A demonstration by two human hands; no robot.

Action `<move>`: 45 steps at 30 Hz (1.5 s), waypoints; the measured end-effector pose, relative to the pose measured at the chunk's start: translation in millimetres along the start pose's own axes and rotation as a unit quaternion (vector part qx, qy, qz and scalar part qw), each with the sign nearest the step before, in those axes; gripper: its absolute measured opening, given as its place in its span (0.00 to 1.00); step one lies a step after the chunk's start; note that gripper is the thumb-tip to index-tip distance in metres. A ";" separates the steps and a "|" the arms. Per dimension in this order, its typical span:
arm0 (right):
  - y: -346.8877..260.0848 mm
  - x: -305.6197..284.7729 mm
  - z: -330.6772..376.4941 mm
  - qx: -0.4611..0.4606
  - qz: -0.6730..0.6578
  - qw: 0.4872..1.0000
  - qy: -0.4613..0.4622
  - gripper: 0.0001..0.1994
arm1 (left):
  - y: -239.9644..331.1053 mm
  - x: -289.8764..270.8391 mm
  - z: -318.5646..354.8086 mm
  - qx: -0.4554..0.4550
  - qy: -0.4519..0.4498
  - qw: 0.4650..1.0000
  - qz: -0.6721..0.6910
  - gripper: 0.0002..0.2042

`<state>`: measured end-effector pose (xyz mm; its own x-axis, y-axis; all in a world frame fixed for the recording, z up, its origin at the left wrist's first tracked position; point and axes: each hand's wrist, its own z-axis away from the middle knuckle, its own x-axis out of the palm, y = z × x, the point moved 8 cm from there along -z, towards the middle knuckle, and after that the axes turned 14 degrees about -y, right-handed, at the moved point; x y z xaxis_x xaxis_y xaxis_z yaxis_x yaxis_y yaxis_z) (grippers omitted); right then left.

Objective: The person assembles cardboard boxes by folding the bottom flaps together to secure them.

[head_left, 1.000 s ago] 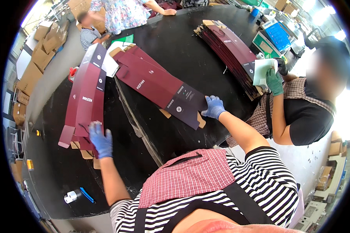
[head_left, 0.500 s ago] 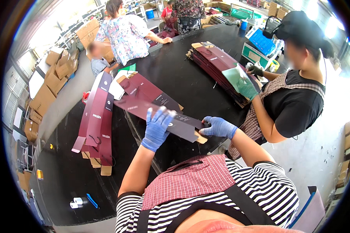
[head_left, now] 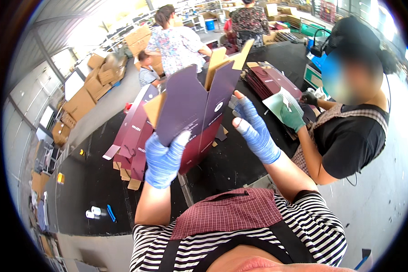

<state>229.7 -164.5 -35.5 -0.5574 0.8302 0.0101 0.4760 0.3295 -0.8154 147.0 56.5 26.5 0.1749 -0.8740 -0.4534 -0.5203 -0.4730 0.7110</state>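
A long cardboard box [head_left: 186,106], dark purple at its upper end and maroon lower down, stands tilted up in front of me. Its end flaps stick up and show brown inner board. My left hand [head_left: 162,156], in a blue glove, grips the box's left side with the thumb on the near face. Beside the right face is my right hand [head_left: 256,129], also gloved in blue, fingers and thumb apart and holding nothing. Partly hidden behind the box on the left lies a pile of maroon boxes [head_left: 130,136] with dark cords.
A co-worker [head_left: 349,136] at the right holds a pale green sheet [head_left: 283,106] by a stack of maroon boxes [head_left: 276,81]. On the black table [head_left: 90,181] lie white rolls [head_left: 93,211] and a blue cutter [head_left: 111,213]. Other people stand beyond the table.
The box has swung from lying low across the table to standing up, flaps on top. My left hand now grips its side; my right hand has let go and opened. The view has shifted.
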 end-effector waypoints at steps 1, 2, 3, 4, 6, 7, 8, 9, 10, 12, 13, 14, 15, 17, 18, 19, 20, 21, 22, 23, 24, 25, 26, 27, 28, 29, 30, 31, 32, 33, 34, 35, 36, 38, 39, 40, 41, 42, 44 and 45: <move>2.7 8.0 -5.3 0.038 -0.021 0.999 -0.014 0.41 | 6.3 1.7 3.9 0.017 0.019 1.000 -0.008 0.11; 7.0 12.1 -9.3 0.036 -0.025 0.999 -0.021 0.41 | 1.7 3.7 9.1 0.012 0.026 0.999 0.016 0.12; 12.5 13.8 -15.5 0.024 -0.022 0.999 -0.015 0.42 | -2.0 3.1 13.2 0.000 0.024 0.999 0.027 0.12; 15.2 17.0 -21.9 0.011 -0.017 1.000 -0.008 0.42 | -4.9 1.1 16.3 -0.011 0.021 0.999 0.038 0.12; 11.8 24.9 -32.3 0.027 -0.038 0.998 0.040 0.42 | -6.4 -6.9 21.0 0.009 0.036 0.998 0.051 0.11; 20.9 32.3 -36.1 0.024 -0.045 0.998 0.032 0.41 | -9.2 -14.0 23.6 0.005 0.037 0.998 0.046 0.12; 18.1 44.3 -45.9 0.018 -0.050 0.998 0.025 0.39 | -10.2 -23.0 23.9 0.004 0.038 0.998 0.040 0.12; 13.4 55.4 -53.0 0.015 -0.047 0.999 0.022 0.39 | -8.8 -33.9 25.7 0.007 0.041 0.998 0.041 0.12; 3.9 67.8 -59.6 -0.017 -0.074 0.997 0.014 0.37 | -10.9 -44.9 28.2 -0.003 0.040 0.995 0.094 0.12; -5.5 93.8 -75.5 -0.050 -0.095 0.994 0.008 0.35 | -20.8 -65.5 31.6 -0.008 0.036 0.988 0.152 0.13; -2.4 107.0 -83.8 -0.049 -0.109 0.993 -0.001 0.34 | -25.7 -78.3 33.7 0.005 0.048 0.983 0.180 0.13; 1.1 120.3 -91.5 -0.047 -0.122 0.991 -0.010 0.33 | -31.0 -91.3 36.2 0.019 0.060 0.976 0.208 0.14; 9.0 128.0 -95.5 -0.041 -0.108 0.993 -0.002 0.36 | -46.2 -97.7 37.4 -0.004 0.055 0.972 0.230 0.17; 48.0 133.9 -98.6 -0.025 -0.031 0.999 0.029 0.41 | -69.7 -104.2 44.5 -0.014 0.077 0.965 0.251 0.19; 54.4 139.6 -99.1 0.000 -0.009 1.000 0.028 0.43 | -84.0 -107.7 50.1 -0.026 0.103 0.958 0.267 0.21; 57.2 145.9 -99.3 0.010 -0.004 1.000 0.020 0.46 | -99.6 -105.1 53.7 -0.053 0.084 0.953 0.285 0.25; 58.6 152.1 -96.8 0.006 -0.015 1.000 0.015 0.49 | -105.8 -101.1 51.6 -0.025 0.075 0.955 0.285 0.29; 53.3 166.1 -92.0 0.030 -0.058 0.998 -0.022 0.50 | -113.1 -100.1 48.5 0.005 0.083 0.943 0.322 0.32; 47.5 179.8 -86.0 0.056 -0.102 0.991 -0.059 0.52 | -121.4 -99.0 42.2 0.035 0.093 0.929 0.357 0.35; 49.2 187.2 -79.4 0.049 -0.069 0.991 -0.100 0.54 | -139.7 -94.3 36.5 0.040 0.069 0.917 0.391 0.41; 37.6 193.0 -79.1 0.005 0.067 0.989 -0.131 0.56 | -148.7 -86.5 33.1 0.042 0.065 0.895 0.439 0.41; 35.2 193.7 -76.3 0.022 0.037 0.990 -0.131 0.56 | -153.9 -76.6 32.1 0.033 0.061 0.897 0.437 0.42; 31.3 191.2 -77.0 0.031 0.009 0.991 -0.132 0.56 | -151.8 -68.8 25.4 0.032 0.055 0.900 0.432 0.42; 31.4 183.3 -74.2 0.030 0.011 0.990 -0.141 0.56 | -145.6 -59.8 25.0 0.044 0.060 0.907 0.413 0.45; 40.6 168.2 -68.2 0.075 -0.017 0.987 -0.139 0.55 | -150.3 -41.6 29.5 0.017 0.080 0.903 0.421 0.47; 47.9 152.6 -64.2 0.117 -0.049 0.983 -0.133 0.55 | -146.3 -28.4 31.4 0.012 0.084 0.910 0.407 0.49; 47.3 142.2 -63.3 0.114 -0.056 0.982 -0.139 0.55 | -142.5 -20.0 34.9 0.002 0.089 0.917 0.388 0.50; 48.2 133.5 -61.8 0.122 -0.078 0.977 -0.156 0.54 | -134.4 -14.9 34.7 0.014 0.086 0.933 0.349 0.52; 50.2 126.6 -57.8 0.131 -0.102 0.971 -0.173 0.53 | -127.9 -14.2 34.5 0.064 0.087 0.956 0.272 0.54; 55.0 116.0 -52.5 0.133 -0.107 0.970 -0.170 0.50 | -122.8 -10.3 35.1 0.083 0.080 0.956 0.271 0.56; 60.2 106.0 -49.1 0.133 -0.115 0.969 -0.172 0.50 | -117.6 -7.0 36.1 0.101 0.073 0.955 0.270 0.57; 66.4 92.1 -45.3 0.132 -0.125 0.968 -0.172 0.49 | -108.8 -3.1 26.2 0.009 0.033 0.955 0.296 0.56; 71.3 82.4 -43.3 0.129 -0.135 0.967 -0.176 0.48 | -99.4 -4.0 19.4 -0.082 -0.004 0.945 0.317 0.55; 79.2 75.6 -46.2 0.127 -0.157 0.963 -0.178 0.46 | -103.2 -26.3 7.5 0.010 0.010 0.947 0.322 0.53; 77.9 77.4 -49.5 0.113 -0.172 0.956 -0.210 0.46 | -101.7 -36.4 0.5 0.057 0.013 0.944 0.325 0.53; 75.6 80.4 -51.8 0.100 -0.187 0.947 -0.240 0.46 | -109.9 -49.6 -3.6 0.033 0.009 0.930 0.366 0.53; 75.5 83.5 -54.7 0.094 -0.199 0.942 -0.253 0.47 | -115.8 -63.2 -8.0 0.009 0.008 0.914 0.406 0.54; 75.3 82.9 -59.2 0.093 -0.199 0.942 -0.254 0.47 | -100.8 -69.5 -16.7 0.028 -0.019 0.897 0.441 0.50; 75.1 94.1 -66.9 0.064 -0.266 0.913 -0.301 0.50 | -62.3 -82.3 -29.6 0.045 -0.045 0.878 0.474 0.46; 78.4 98.1 -71.0 0.047 -0.300 0.902 -0.307 0.51 | -32.7 -81.0 -36.1 0.083 -0.089 0.885 0.449 0.49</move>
<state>260.6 -25.3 -57.4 -0.9809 0.1001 0.1668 -0.0800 0.5738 -0.8151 180.0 138.7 59.4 -0.4983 -0.8507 0.1676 -0.5012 0.4404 0.7449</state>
